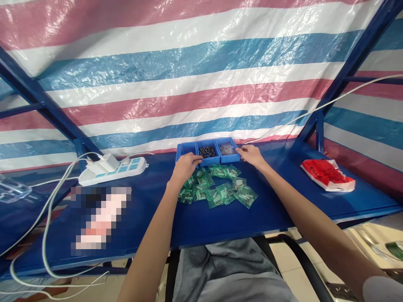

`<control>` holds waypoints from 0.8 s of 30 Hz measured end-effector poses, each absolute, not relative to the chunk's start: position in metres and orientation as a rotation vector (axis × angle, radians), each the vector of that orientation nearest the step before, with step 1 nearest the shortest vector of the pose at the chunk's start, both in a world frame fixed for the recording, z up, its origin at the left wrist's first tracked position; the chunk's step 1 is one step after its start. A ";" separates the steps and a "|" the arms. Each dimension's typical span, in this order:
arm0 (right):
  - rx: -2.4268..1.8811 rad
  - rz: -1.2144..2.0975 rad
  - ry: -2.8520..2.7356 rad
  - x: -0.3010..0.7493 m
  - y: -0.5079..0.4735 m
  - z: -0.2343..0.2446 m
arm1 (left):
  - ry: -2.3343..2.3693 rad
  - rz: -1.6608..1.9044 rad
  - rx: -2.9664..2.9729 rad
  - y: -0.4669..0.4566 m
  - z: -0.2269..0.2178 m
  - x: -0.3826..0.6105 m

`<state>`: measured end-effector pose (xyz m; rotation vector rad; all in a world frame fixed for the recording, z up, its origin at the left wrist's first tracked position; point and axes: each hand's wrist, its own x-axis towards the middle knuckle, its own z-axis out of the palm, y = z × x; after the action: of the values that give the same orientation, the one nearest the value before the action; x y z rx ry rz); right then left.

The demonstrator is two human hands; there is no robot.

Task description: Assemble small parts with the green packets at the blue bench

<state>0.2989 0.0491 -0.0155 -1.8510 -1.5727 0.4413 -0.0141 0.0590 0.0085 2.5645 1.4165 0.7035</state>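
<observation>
Three blue plastic bins (211, 161) stand in a row at the back of the table. The middle one holds small black parts (207, 152), the right one small clear pieces (227, 149). My left hand (188, 165) is closed at the front of the bins, where left and middle meet, hiding part of the left bin. At the right bin's outer side, my right hand (250, 154) pinches the edge between thumb and fingers. Just in front of the bins lie several small green-tinted plastic bags (224, 193) with pale, slim parts inside.
A white power strip (134, 167) with plugged-in adapters lies at left, its white cables (47, 235) looping over the table edge. A red and white packet (328, 175) lies at right. Behind the blue table (201, 226) hangs a striped plastic sheet (201, 75).
</observation>
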 end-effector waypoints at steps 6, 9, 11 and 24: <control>-1.863 0.342 -1.601 0.298 0.051 -0.018 | 1.437 0.720 2.587 0.061 0.001 -0.013; -1.862 0.322 -1.595 0.297 0.053 -0.021 | 1.428 0.718 2.600 0.059 0.002 -0.013; -1.895 0.299 -1.584 0.296 0.054 -0.022 | 1.428 0.705 2.619 0.056 0.005 -0.013; -1.865 0.420 -1.551 0.296 0.052 -0.016 | 1.624 0.569 2.699 0.035 0.015 -0.001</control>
<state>0.2959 0.0518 -0.0162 -1.8650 -1.5506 0.4198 -0.0008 0.0349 0.0150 2.6992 1.6237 0.5687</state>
